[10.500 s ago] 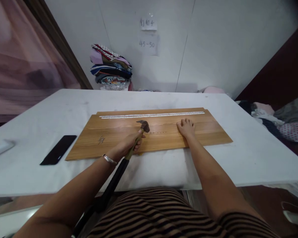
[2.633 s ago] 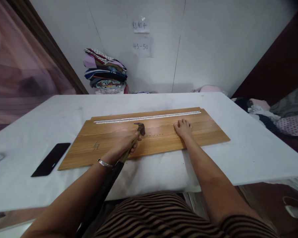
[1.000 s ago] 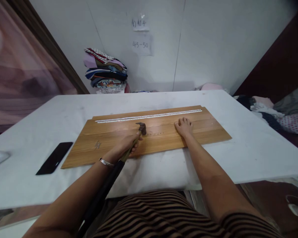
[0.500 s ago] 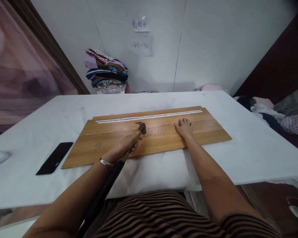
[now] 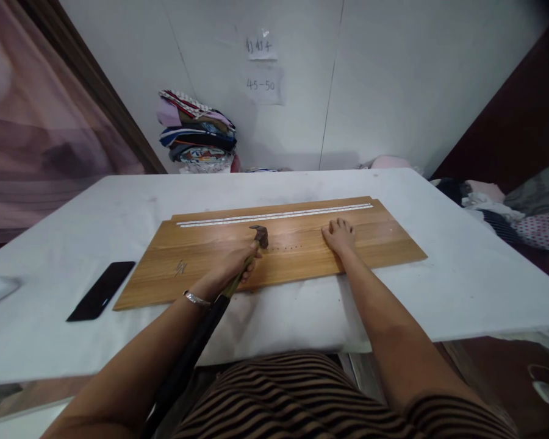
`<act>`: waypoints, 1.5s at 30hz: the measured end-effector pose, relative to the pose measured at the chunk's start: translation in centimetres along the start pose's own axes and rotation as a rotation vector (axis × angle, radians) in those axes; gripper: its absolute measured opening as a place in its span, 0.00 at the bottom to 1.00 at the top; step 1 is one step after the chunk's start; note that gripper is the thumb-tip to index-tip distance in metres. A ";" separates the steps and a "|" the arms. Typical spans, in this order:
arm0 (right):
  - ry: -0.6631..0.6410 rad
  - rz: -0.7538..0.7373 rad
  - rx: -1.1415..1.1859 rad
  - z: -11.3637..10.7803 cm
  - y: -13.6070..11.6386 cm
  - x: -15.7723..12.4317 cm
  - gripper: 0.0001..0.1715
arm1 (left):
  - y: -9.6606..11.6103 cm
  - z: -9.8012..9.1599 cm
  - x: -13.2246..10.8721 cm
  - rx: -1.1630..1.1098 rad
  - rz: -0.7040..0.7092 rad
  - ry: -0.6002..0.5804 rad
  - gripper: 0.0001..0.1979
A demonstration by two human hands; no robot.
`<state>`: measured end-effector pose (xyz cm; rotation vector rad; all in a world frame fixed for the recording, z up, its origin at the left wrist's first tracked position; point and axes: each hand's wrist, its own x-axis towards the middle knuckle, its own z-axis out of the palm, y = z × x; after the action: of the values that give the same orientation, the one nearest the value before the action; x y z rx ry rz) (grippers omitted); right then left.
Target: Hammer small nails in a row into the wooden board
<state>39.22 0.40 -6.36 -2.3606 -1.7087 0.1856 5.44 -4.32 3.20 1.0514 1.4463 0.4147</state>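
My left hand (image 5: 235, 263) is closed round the upper handle of a claw hammer (image 5: 260, 236), just below its rusty head. The black grip end of the handle runs back along my left forearm. The hammer head is over the middle of a wooden board (image 5: 379, 235), at the left end of a row of small nails (image 5: 288, 247); whether it touches one I cannot tell. My right hand (image 5: 341, 236) lies on the board to the right of that row, holding nothing, its fingers apart and slightly bent. Several loose nails (image 5: 180, 267) lie at the board's left.
Two white measuring strips (image 5: 274, 216) run along the board's far side. A black phone (image 5: 101, 291) lies left of the board on the white table (image 5: 476, 280). Folded clothes (image 5: 196, 131) are stacked beyond the table, near the wall. More cloth (image 5: 498, 201) lies off the right side.
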 end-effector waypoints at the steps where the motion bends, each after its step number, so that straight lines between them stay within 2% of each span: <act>1: 0.001 -0.002 -0.001 0.0 0.0 0.0 0.30 | 0.0 0.1 0.0 0.013 -0.007 -0.006 0.24; 10: 0.002 -0.008 -0.003 0.1 0.1 0.1 0.29 | -0.5 -0.6 0.9 -0.035 0.047 -0.019 0.24; 32: -0.008 0.001 0.004 0.0 0.0 0.1 0.31 | -0.7 -0.5 0.8 -0.014 0.017 -0.025 0.27; 41: -0.015 0.012 0.008 -0.5 -0.3 -0.3 0.31 | 0.0 -0.1 0.2 -0.009 -0.007 -0.013 0.27; 45: -0.010 0.008 -0.005 -0.6 -0.3 -0.4 0.31 | 1.0 -1.0 0.0 -0.071 0.075 -0.010 0.24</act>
<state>38.90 0.06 -5.74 -2.3740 -1.7065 0.1945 4.89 -3.44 4.20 1.0515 1.3764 0.5107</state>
